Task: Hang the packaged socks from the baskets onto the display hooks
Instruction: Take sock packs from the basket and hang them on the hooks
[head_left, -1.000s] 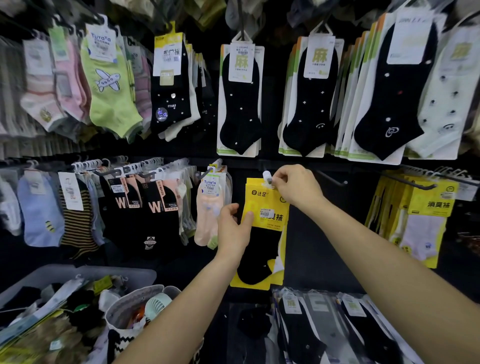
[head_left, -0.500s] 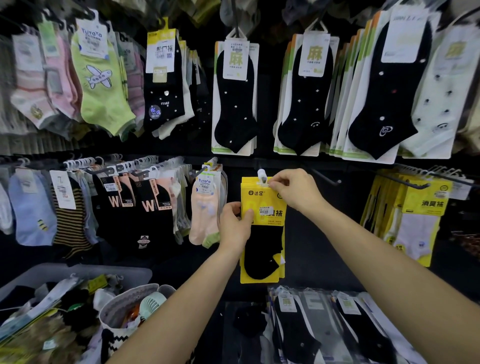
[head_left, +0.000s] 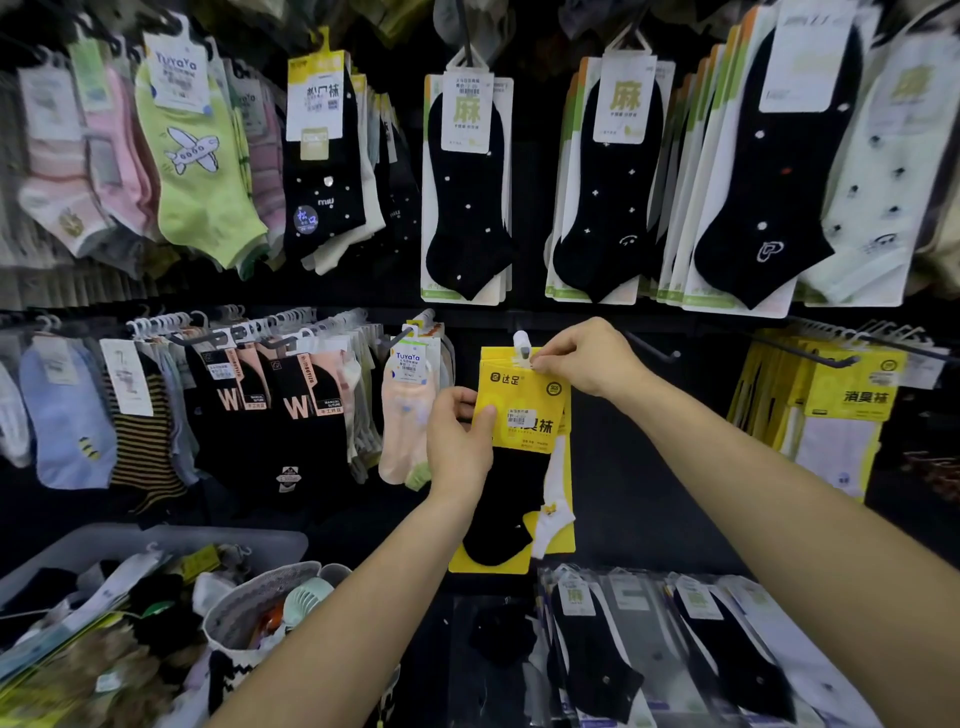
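The right hand (head_left: 587, 358) pinches the top edge of a yellow sock packet (head_left: 524, 415), thumb and fingers closed beside the small white hanger tab (head_left: 521, 345) at its top, seemingly to steer that tab onto a display hook. The hook itself cannot be made out behind the tab and fingers, so whether the packet already hangs from it is unclear. The left hand (head_left: 460, 441) grips the packet's left edge at mid-height, thumb across the printed front and fingers hidden behind, probably to keep the card flat and steady while the top is threaded. The packet shows a black ankle sock, with a white one peeking out at its lower right, so there may be more than one packet stacked. Just to the right, a bare black hook (head_left: 652, 349) juts out from the dark wall, and farther right hang matching yellow packets (head_left: 841, 405), which suggests this stretch of the row is meant for that product. To the left hang peach socks (head_left: 410, 410) and black pairs marked with a W. Above is a row of black socks on white cards. At lower left, a grey basket (head_left: 156, 540) holds a jumble of packets, blurred and partly cut off by the edge of the view, with a patterned fabric bin (head_left: 249, 608) beside it. Clear-wrapped socks (head_left: 675, 654) lie below the arms.
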